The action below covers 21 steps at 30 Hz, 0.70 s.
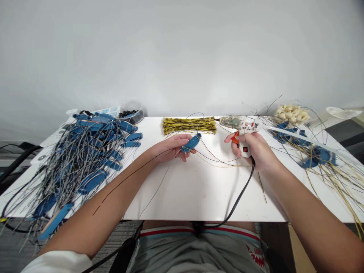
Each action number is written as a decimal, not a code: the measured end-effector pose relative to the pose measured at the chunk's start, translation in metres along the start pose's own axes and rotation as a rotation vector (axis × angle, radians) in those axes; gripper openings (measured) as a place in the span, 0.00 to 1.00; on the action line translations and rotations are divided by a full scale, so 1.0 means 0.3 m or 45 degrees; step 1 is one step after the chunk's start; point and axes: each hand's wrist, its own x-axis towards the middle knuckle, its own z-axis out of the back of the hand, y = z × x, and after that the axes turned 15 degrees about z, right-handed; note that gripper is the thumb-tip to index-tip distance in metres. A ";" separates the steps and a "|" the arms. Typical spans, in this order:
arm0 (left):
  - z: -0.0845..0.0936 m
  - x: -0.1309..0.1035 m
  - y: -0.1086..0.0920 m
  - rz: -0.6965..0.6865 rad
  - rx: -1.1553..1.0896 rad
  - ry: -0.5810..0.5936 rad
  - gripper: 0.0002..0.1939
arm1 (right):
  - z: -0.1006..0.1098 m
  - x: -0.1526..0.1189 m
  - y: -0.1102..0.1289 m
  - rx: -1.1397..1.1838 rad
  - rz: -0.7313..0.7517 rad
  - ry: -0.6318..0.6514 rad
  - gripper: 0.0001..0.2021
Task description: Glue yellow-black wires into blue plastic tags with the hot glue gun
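"What is seen at the far left?"

"One large heap of blue pieces [92, 182] with grey wires is spread over the white bench [182, 193]; well over ten pieces are there, though they overlap too much for an exact count. Just behind its right end, one clear tub [138, 115] is filled with small black parts."

"And the left hand [172, 148]?"

"It is partly curled, with one curved blue part [191, 143] pinched at the fingertips. The part is held above the bench, tilted up to the right, and thin dark and yellow wires are trailed from it."

"What lies behind that?"

"One bundle of yellow-and-black wires [189, 126], laid flat and lengthwise."

"The right hand [257, 149]?"

"It is wrapped around one white glue gun [246, 132], its nozzle pointed left near the bundle's end. One orange trigger and one red switch are seen, and one black cord [241, 195] is hung from the grip."

"Farther right?"

"One container of cream-coloured pieces [292, 113] is set at the back, and in front of it a second, smaller blue heap [321, 155] is tangled with yellow and dark wires."
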 end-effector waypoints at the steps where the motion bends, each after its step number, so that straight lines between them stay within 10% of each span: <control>1: 0.000 0.000 0.000 -0.001 0.002 0.001 0.20 | -0.001 0.000 0.000 0.006 0.001 0.017 0.15; 21: -0.008 -0.002 -0.006 0.004 0.033 0.038 0.18 | -0.003 -0.003 0.014 -0.094 -0.144 -0.042 0.31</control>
